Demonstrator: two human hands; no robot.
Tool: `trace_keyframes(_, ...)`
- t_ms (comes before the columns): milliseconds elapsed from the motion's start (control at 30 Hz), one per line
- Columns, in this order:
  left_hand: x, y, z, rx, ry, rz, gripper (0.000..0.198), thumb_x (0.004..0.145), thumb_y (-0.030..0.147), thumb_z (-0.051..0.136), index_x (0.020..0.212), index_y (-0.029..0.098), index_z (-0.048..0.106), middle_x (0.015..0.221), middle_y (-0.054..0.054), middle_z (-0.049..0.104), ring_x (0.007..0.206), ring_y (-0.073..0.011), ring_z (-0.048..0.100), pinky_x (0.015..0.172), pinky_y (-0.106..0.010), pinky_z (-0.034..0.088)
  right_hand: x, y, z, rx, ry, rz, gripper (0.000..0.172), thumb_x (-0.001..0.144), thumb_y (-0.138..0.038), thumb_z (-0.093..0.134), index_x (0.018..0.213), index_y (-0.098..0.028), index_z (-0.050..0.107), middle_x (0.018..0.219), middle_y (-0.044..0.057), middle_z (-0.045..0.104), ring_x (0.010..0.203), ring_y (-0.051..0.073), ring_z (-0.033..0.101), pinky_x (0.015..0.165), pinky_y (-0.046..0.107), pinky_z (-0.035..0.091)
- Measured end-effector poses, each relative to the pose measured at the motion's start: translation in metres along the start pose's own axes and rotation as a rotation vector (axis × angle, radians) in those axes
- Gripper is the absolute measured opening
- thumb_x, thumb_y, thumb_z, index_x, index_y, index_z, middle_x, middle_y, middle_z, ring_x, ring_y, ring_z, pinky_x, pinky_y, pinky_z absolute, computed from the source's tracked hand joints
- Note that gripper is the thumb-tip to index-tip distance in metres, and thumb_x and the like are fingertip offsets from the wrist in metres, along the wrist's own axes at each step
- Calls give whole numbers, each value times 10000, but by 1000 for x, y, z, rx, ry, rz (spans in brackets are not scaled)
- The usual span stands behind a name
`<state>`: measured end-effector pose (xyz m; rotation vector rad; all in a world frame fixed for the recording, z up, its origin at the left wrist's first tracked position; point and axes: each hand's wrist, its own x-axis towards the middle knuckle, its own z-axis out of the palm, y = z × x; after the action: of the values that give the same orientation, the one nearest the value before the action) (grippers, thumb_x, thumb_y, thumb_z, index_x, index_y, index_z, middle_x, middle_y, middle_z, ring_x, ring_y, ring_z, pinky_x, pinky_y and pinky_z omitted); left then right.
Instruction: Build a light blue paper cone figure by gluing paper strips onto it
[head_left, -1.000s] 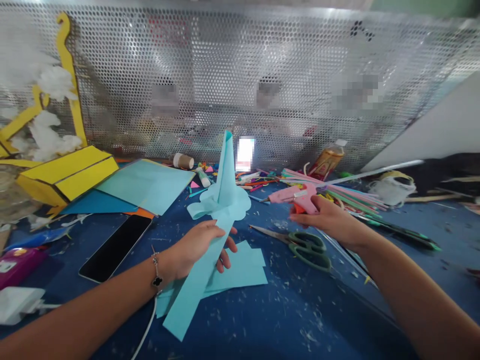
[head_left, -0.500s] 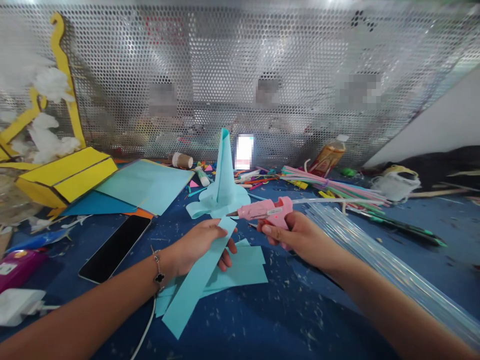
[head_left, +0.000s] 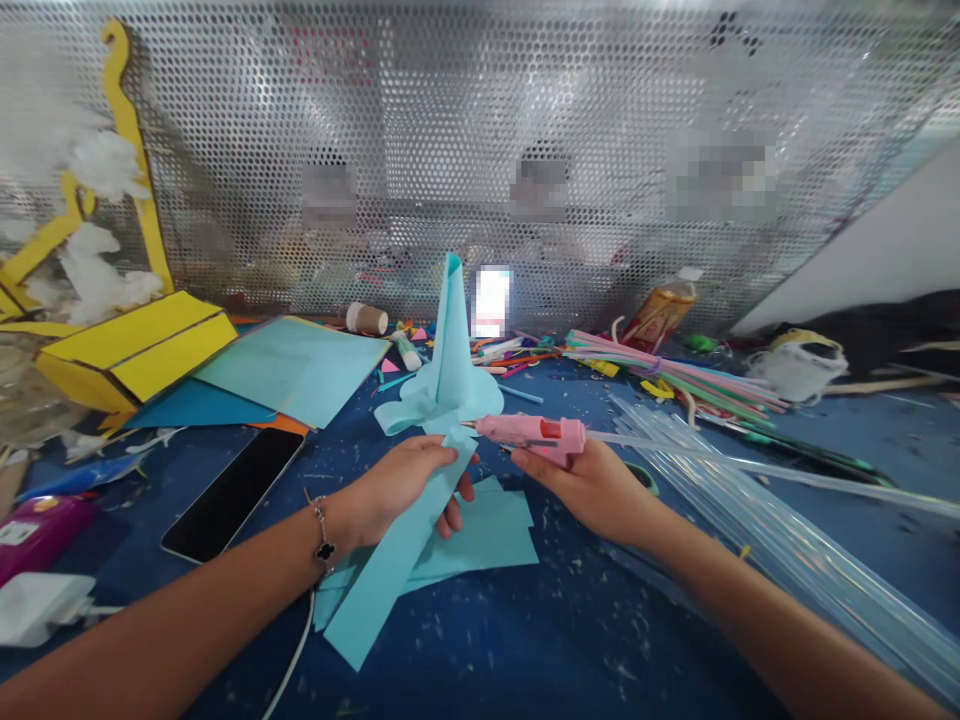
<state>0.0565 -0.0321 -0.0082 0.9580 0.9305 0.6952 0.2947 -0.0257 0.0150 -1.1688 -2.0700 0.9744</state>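
My left hand (head_left: 397, 485) grips a long light-blue paper strip (head_left: 397, 560), which hangs down toward me past my wrist. My right hand (head_left: 589, 490) is shut on a pink hot glue gun (head_left: 532, 438), its nozzle pointing left. The nozzle tip sits just above the strip's top end, next to the ruffled base of a tall light-blue paper cone (head_left: 452, 340). That cone stands upright on the table. A long clear glue stick (head_left: 750, 468) trails from the gun's back. Loose light-blue paper (head_left: 495, 540) lies under my left hand.
A bundle of clear glue sticks (head_left: 772, 530) lies to the right, over green-handled scissors (head_left: 643, 478), which are mostly hidden. Beyond are coloured straws (head_left: 675, 375). A dark phone (head_left: 232, 510), teal sheets (head_left: 292, 370) and a yellow card box (head_left: 135, 355) lie left, before a perforated metal panel (head_left: 450, 130).
My right hand has carried the glue gun left, from over the scissors to beside the cone's base. Clear glue sticks now cover the scissors. My left hand still holds the strip.
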Motion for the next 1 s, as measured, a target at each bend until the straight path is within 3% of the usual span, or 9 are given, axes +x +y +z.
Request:
trace_keyframes(200,-1,2,2,47,13,-9,183,955,346,552,913,179,616,744,-38,684,476,-157,622,441,-280,466,-1,-1,2,-55,-25,-66,400,1020,-427,564,1393,-318,661,1431,20,669,1336,262,609,1193,492,433)
trace_keyframes(367,-4,5,6,62,28,-15,172,938,359,573,927,190,598,719,-21,673,460,-153,607,435,-277,452,-4,-4,4,-160,19,-38,365,996,-453,579,1316,-344,716,1172,10,788,1074,282,721,1002,475,570)
trace_keyframes(533,-5,5,6,94,40,-13,155,939,336,564,882,192,573,732,-22,670,473,-155,615,440,-279,459,-4,-7,4,-226,32,-15,312,994,-475,559,1172,-325,767,1004,5,804,909,259,727,875,422,596)
trace_keyframes(800,-4,1,6,77,68,36,192,953,380,570,937,190,598,747,-22,676,492,-148,616,432,-261,453,-5,-9,2,-278,46,-24,296,996,-454,559,1195,-360,757,1037,-9,801,931,257,736,831,370,576)
trace_keyframes(1000,-3,1,9,113,161,84,195,974,352,533,867,194,575,717,-16,654,469,-138,605,424,-252,454,-5,-6,-2,-322,41,-37,336,999,-440,569,1282,-350,727,1142,24,789,1021,282,726,944,428,555)
